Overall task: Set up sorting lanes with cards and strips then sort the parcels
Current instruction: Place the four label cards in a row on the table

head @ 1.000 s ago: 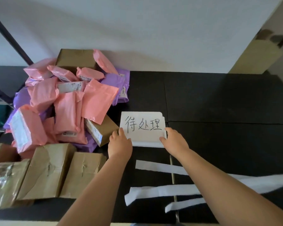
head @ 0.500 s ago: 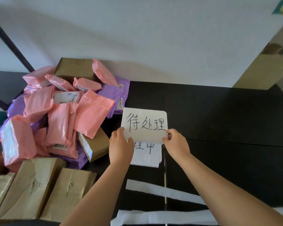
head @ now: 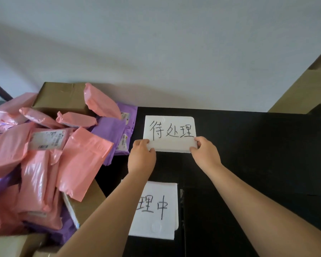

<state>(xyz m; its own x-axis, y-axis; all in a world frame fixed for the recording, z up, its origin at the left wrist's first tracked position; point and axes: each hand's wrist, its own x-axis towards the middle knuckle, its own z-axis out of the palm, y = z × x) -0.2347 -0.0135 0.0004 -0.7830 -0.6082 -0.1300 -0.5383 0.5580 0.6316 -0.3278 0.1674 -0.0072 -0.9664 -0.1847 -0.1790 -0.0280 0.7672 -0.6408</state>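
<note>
A pale wall (head: 156, 52) is rising behind a black table (head: 258, 145); a heap of pink and purple parcels (head: 44, 154) is sprawling over the table's left side around a closed brown cardboard box (head: 59, 97), its contents hidden; a person's left hand (head: 141, 158) and right hand (head: 205, 154) are pinching the near corners of a white handwritten card (head: 170, 130) by the far edge; a second card (head: 156, 210) is lying nearer, partly hidden by the left forearm.

Matt white paper card (head: 171, 133), glossy pink plastic mailers (head: 82, 160), matt black tabletop (head: 258, 145), brown cardboard box (head: 60, 96)
</note>
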